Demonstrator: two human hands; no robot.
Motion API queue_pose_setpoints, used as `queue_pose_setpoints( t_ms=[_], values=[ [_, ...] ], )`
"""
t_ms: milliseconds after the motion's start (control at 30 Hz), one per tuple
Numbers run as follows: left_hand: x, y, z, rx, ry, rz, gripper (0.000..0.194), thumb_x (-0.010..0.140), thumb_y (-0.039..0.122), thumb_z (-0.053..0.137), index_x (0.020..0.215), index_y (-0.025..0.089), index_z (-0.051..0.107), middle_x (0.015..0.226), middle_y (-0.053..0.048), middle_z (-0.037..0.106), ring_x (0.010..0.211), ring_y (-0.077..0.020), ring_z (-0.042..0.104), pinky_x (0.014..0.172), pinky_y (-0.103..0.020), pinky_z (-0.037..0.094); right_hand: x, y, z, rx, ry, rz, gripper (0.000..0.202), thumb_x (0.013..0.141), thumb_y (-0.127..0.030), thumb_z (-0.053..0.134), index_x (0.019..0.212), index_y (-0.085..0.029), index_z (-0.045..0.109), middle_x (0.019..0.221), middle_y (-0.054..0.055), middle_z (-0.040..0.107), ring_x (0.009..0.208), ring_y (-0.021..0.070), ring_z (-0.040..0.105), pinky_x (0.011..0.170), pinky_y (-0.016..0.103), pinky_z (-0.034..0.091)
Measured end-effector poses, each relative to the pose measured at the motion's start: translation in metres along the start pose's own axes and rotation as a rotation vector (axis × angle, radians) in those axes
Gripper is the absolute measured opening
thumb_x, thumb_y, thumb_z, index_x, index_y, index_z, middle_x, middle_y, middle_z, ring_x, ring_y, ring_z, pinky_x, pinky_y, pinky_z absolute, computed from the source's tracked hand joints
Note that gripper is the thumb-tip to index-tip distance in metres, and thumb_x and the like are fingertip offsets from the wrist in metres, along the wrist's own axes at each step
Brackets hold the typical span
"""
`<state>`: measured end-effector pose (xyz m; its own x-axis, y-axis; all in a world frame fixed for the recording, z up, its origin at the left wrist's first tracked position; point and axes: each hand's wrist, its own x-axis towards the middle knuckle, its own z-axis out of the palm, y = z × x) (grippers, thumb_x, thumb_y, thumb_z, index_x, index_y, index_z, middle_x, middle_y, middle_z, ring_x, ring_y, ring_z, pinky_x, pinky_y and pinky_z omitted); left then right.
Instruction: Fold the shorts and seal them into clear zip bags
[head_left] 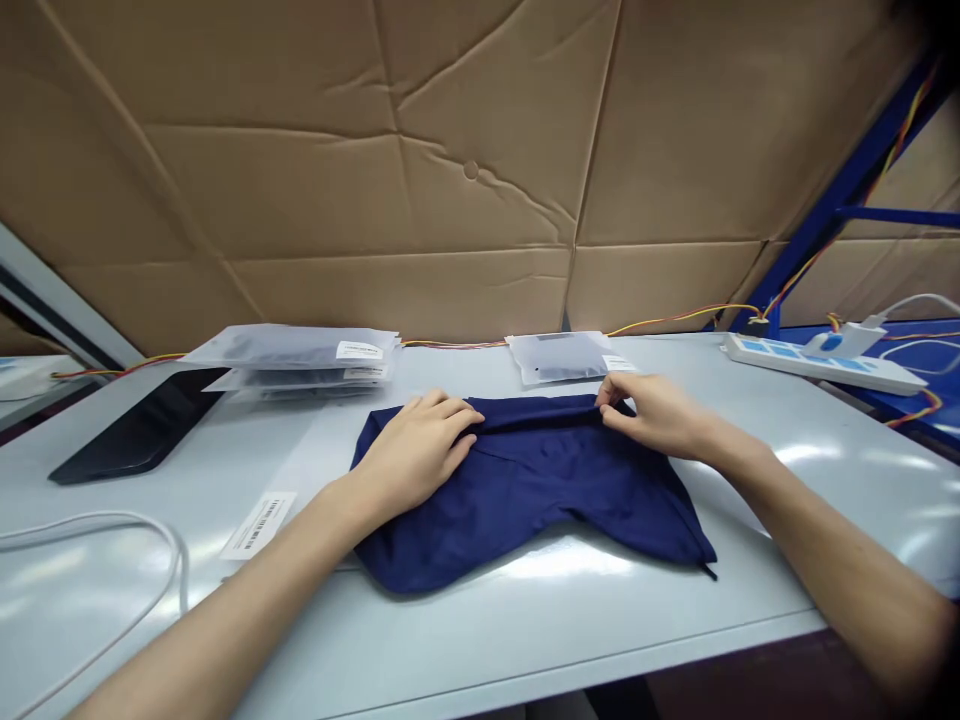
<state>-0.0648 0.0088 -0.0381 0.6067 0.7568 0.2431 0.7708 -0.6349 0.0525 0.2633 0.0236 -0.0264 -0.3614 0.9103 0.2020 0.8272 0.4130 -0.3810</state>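
Observation:
A navy blue cloth garment [525,490] lies spread on the table in front of me, its far edge turned over in a long fold. My left hand [416,450] rests on its left part, thumb and fingers closed on the folded edge. At the right end of that fold, my right hand [649,410] pinches the cloth between thumb and fingers. A short dark cord or strip pokes out at the garment's lower right corner. Partly under its left side is a clear plastic bag with a white barcode label [259,526].
Several frosted bags with dark contents [300,350] are stacked at the back left, beside a black phone-like slab [139,430]. Another filled bag [559,358] lies behind the garment. A power strip [825,362] stands at right, a white cable [169,540] at left, and cardboard [480,220] behind.

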Motion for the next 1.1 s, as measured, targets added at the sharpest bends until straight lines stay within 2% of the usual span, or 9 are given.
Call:
queue_pose_setpoints(
  t_ms=[367,1100],
  values=[
    [0.0048,-0.0002,0.0017,0.044,0.023,-0.015,0.024,0.101,0.022,0.049,0.113,0.021,0.07,0.113,-0.005,0.074,0.103,-0.0264,0.059,0.09,-0.043,0.048,0.0001,0.0005,0.0024,0.031,0.0,-0.003,0.004,0.084,-0.022,0.055,0.082,-0.024,0.058,0.086,0.003,0.072,0.079,0.0208,0.066,0.072,0.033,0.048],
    [0.0031,-0.0017,0.0017,-0.021,0.051,-0.045,0.025,0.102,0.022,0.045,0.107,0.022,0.07,0.108,-0.005,0.074,0.101,-0.0261,0.06,0.09,-0.044,0.048,0.0005,-0.0017,0.0034,0.063,-0.011,-0.003,0.005,0.085,-0.021,0.055,0.082,-0.024,0.058,0.087,0.004,0.073,0.08,0.0219,0.067,0.071,0.033,0.049]
  ],
)
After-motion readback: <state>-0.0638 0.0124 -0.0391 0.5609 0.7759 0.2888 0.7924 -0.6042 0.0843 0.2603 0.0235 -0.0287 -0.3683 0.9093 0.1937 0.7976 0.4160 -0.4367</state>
